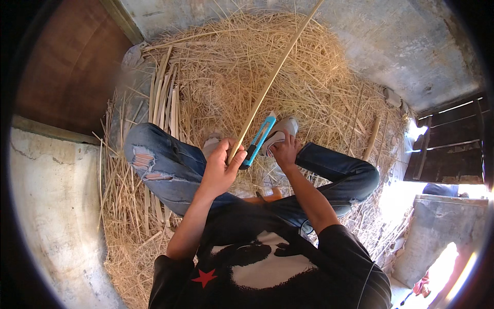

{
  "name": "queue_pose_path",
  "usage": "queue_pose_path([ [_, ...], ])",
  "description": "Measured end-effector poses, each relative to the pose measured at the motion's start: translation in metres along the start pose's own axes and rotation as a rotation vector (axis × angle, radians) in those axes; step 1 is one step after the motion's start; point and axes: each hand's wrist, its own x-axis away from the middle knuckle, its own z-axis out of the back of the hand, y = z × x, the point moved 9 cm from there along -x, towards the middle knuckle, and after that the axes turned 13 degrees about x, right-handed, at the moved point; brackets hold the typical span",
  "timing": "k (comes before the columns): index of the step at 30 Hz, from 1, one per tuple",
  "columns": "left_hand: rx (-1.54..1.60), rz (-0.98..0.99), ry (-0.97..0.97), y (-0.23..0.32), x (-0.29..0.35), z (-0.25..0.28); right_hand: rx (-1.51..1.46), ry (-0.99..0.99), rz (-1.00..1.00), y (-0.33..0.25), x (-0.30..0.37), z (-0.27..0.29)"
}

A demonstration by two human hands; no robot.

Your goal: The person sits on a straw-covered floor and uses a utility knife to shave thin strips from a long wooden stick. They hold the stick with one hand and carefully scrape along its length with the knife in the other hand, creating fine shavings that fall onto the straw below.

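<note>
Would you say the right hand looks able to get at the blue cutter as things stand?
Probably yes: the right hand is just to the right of the blue cutter, with nothing visibly blocking the way, though I cannot tell whether the left hand grips it.

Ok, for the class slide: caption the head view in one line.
The left hand grips a pale strip beside a blue cutter, above scattered straw.

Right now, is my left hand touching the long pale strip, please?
Touching. The head view shows it: the left hand grips the long pale strip near its lower end in the picture, with no gap between them.
</note>
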Motion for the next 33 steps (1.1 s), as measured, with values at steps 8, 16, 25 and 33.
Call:
queue_pose_path([
  [8, 0.035, 0.015, -0.009, -0.002, -0.003, -0.003, -0.021, 0.069, 0.018, -0.001, 0.009, 0.014],
  [16, -0.004, 0.039, -0.016, 0.002, -0.003, -0.003, -0.101, 0.016, -0.015, 0.009, 0.011, 0.009],
  [25, -0.034, 0.034, -0.007, -0.001, -0.003, -0.003, 0.008, -0.079, 0.047, -0.001, 0.003, -0.002],
  [33, -0.031, 0.003, 0.004, 0.003, -0.001, -0.003, -0.112, -0.099, 0.031, -0.012, -0.012, -0.006],
])
